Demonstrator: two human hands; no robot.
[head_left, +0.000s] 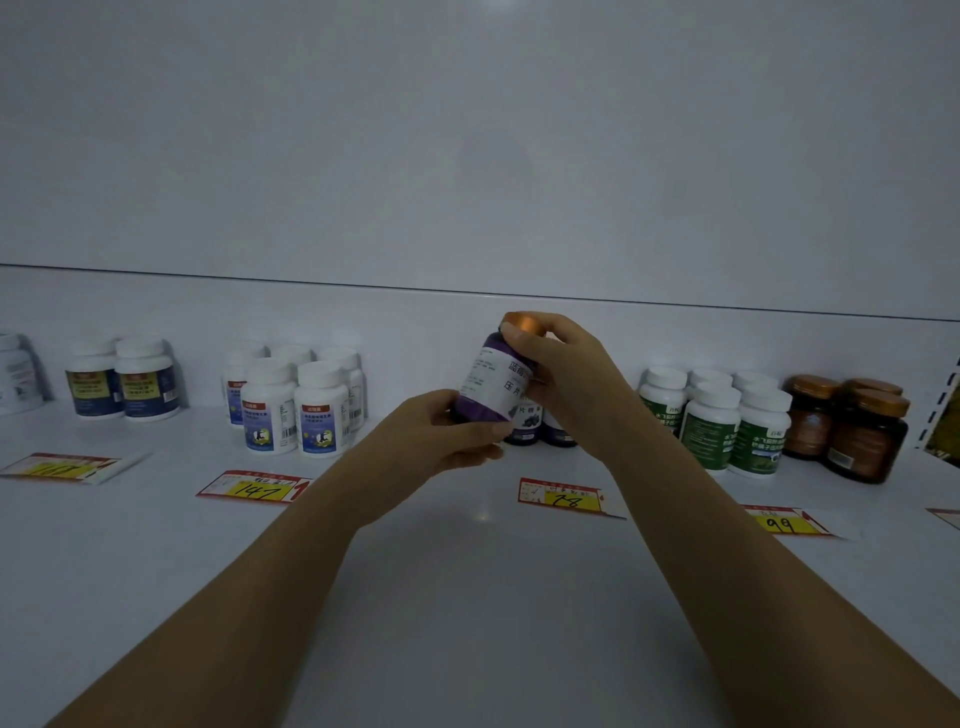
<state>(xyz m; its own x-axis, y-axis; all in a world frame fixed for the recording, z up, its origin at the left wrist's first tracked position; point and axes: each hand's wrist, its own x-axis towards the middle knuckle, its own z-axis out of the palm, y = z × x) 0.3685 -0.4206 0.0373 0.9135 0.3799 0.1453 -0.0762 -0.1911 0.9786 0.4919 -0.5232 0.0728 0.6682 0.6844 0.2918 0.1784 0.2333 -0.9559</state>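
A purple bottle (491, 376) with a white label and an orange cap is held tilted above the white shelf (467, 571), a little in front of other purple bottles (524, 428). My left hand (447, 436) grips its base from below. My right hand (561, 374) curls round its upper part and cap from the right.
Along the shelf's back stand white-capped blue-label bottles (293, 408), darker-label bottles (122, 382), green-label bottles (727, 421) and brown jars (852, 426). Price tags reading 147 (254, 487), 78 (563, 498) and 99 (782, 522) lie flat in front of them.
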